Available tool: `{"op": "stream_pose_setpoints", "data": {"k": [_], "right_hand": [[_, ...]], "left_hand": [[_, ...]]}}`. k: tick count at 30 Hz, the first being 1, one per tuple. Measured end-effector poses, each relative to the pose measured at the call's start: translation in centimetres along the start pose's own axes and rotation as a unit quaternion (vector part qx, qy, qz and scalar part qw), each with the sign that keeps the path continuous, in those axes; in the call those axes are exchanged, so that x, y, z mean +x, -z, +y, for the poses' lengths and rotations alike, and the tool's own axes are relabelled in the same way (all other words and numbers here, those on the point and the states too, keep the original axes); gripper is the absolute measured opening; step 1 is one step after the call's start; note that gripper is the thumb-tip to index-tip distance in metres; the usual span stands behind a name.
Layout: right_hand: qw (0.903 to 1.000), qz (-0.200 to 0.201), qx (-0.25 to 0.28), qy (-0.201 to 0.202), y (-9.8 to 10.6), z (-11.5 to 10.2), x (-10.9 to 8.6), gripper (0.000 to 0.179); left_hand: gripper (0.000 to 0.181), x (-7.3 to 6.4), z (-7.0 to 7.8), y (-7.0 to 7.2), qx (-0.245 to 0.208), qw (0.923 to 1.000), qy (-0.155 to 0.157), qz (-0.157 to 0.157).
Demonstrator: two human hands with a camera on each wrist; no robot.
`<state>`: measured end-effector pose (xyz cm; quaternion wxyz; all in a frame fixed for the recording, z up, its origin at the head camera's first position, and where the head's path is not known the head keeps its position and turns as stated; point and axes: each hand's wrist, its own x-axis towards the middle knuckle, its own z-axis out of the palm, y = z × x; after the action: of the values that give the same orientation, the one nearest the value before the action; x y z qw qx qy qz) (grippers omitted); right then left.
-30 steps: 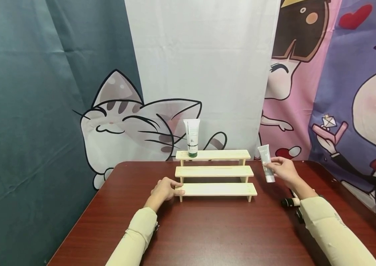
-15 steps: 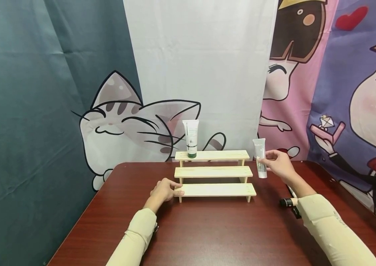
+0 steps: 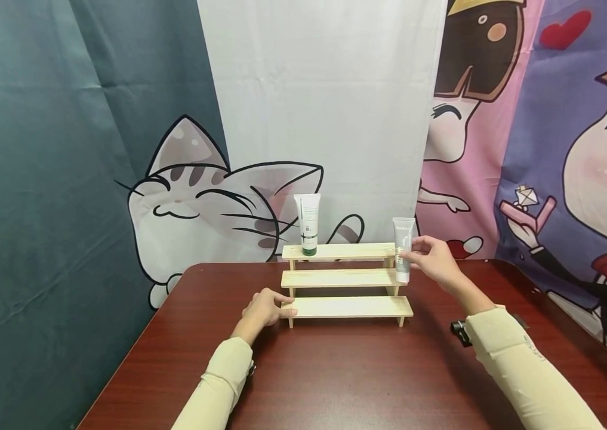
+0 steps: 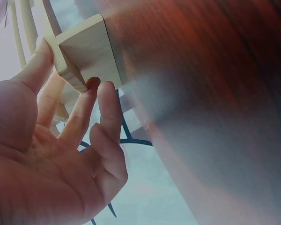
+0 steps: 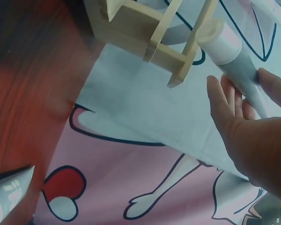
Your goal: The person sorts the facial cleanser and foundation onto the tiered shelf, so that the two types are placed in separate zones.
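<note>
Place: curtained tabletop setup, room type unclear | cartoon-printed cloth backdrop point(image 3: 324, 107) | red-brown table point(image 3: 346, 376)

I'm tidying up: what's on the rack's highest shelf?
A white tube stands upright near the left end of the shelf. In the head view, the grey tube in the right hand hides the shelf's right end.

Matt wooden rack point(image 3: 346, 307), smooth plastic tube point(image 3: 403, 236), glossy table point(image 3: 346, 376), cloth backdrop point(image 3: 324, 107)
</note>
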<state>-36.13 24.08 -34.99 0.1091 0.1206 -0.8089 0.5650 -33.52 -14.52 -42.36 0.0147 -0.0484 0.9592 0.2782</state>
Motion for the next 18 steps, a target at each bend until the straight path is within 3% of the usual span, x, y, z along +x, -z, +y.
{"op": "stream_pose_setpoints", "data": {"k": [6, 18], "right_hand": [[0.9999, 0.004, -0.004, 0.010, -0.9, 0.6, 0.7, 0.041], [0.9995, 0.022, -0.018, 0.016, -3.3, -0.3, 1.8, 0.041]], "left_hand": [[0.038, 0.0, 0.0, 0.0, -0.001, 1.0000, 0.003, 0.000], [0.039, 0.1, 0.0, 0.1, 0.001, 1.0000, 0.002, -0.003]]}}
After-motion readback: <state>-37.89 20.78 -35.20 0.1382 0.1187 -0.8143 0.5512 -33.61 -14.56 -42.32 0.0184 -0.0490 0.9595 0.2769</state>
